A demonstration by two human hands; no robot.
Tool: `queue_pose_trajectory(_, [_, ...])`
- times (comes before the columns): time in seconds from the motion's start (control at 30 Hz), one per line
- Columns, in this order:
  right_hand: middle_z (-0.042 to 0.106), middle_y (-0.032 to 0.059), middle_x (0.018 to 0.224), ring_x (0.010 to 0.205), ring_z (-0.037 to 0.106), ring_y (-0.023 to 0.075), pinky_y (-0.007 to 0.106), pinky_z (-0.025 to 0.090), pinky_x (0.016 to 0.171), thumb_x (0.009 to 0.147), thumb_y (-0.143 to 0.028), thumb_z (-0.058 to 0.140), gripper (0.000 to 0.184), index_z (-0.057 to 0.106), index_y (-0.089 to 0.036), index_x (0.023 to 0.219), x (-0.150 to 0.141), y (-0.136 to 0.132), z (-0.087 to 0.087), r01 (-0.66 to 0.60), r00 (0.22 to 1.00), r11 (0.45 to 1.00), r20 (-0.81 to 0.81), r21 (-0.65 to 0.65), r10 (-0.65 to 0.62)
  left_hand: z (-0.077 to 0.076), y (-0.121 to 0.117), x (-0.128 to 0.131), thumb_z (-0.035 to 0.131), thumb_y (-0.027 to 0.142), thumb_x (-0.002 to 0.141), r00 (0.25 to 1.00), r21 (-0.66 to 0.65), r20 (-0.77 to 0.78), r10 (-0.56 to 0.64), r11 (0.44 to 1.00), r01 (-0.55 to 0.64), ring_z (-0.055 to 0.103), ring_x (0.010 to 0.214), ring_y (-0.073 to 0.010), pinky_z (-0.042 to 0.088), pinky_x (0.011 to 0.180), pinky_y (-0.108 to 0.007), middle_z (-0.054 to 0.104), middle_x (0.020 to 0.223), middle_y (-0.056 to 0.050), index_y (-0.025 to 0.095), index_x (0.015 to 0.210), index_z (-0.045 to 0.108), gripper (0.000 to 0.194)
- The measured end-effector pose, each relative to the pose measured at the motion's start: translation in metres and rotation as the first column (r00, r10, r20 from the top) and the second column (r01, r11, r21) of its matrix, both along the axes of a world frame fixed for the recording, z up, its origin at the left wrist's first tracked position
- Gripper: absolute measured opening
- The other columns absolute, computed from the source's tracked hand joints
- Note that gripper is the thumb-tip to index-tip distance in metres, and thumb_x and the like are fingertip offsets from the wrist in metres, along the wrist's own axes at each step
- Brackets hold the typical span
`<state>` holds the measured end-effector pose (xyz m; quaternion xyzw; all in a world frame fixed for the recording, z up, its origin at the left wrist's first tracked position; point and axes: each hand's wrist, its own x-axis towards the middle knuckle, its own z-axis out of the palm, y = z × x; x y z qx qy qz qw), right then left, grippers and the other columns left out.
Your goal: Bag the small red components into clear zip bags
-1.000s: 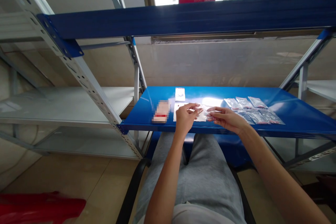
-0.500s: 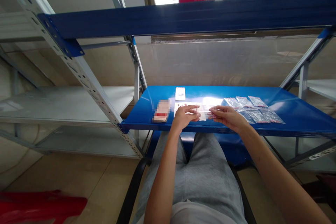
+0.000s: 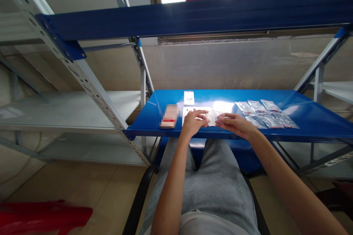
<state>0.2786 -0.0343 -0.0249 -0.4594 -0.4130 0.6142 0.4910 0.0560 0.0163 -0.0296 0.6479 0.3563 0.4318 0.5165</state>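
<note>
Small clear plastic bag (image 3: 211,117) over the near edge of the blue shelf (image 3: 220,96), taken as clock centre, twelve toward the window: thin, glossy, see-through, reddish tint by its right end. Left to right: at nine o'clock, a tan slab (image 3: 169,112), pixelated, detail lost; at ten, a flat white packet (image 3: 189,97), roughly rectangular; closer in, a white sheet (image 3: 185,111) dotted with small red bits (image 3: 191,109), partly covered by the left hand (image 3: 192,122). That hand, at nine, has its fingers pinched on the bag's left end; the right hand (image 3: 235,122), at three, pinches its right end. Beyond, also at three, filled bags (image 3: 271,120), crinkled and shiny, two rows on smooth metal.
</note>
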Motion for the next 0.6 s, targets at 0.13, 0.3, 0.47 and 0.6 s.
queue_pose_trajectory(0.13, [0.079,0.009,0.092,0.087,0.076,0.0189,0.026,0.062,0.083,0.065,-0.029,0.093,0.032,0.076,-0.016,0.089,0.0,0.002,-0.003,0.002,0.998,1.0,0.056,0.019,-0.003,0.002,-0.002,0.002,0.078,0.012,0.077,1.0,-0.033,-0.009,0.005,0.999,-0.006,0.074,0.069,-0.0147,0.063,0.068,-0.027,0.071,0.083,-0.001,0.017,0.112,0.075,0.036])
queue_pose_trajectory(0.3, [0.077,0.005,0.086,0.084,0.075,0.0165,0.026,0.061,0.086,0.06,-0.029,0.096,0.031,0.074,-0.016,0.079,0.001,0.008,-0.013,0.077,0.997,0.996,0.012,0.053,-0.078,0.003,-0.002,0.003,0.076,0.01,0.077,1.0,-0.016,0.002,-0.005,1.0,0.005,0.074,0.067,-0.0141,0.063,0.068,-0.027,0.071,0.082,0.0,0.017,0.112,0.075,0.035])
queue_pose_trajectory(0.47, [0.077,0.0043,0.087,0.085,0.075,0.0161,0.028,0.061,0.092,0.059,-0.031,0.096,0.033,0.074,-0.017,0.078,0.003,0.009,-0.02,0.098,0.995,0.993,-0.011,0.064,-0.097,0.002,-0.003,0.006,0.073,0.01,0.078,1.0,-0.016,-0.013,-0.018,1.0,0.017,0.074,0.068,-0.0144,0.062,0.068,-0.028,0.071,0.081,-0.001,0.016,0.112,0.073,0.034])
queue_pose_trajectory(0.6, [0.077,0.0042,0.085,0.084,0.075,0.0179,0.031,0.062,0.092,0.055,-0.034,0.098,0.035,0.074,-0.017,0.074,0.01,0.009,-0.016,0.137,0.99,0.986,0.013,0.098,-0.139,0.008,-0.005,0.001,0.072,0.016,0.08,0.998,0.0,-0.027,0.058,0.998,-0.059,0.073,0.071,-0.0158,0.06,0.062,-0.026,0.073,0.091,-0.005,0.015,0.104,0.071,0.024])
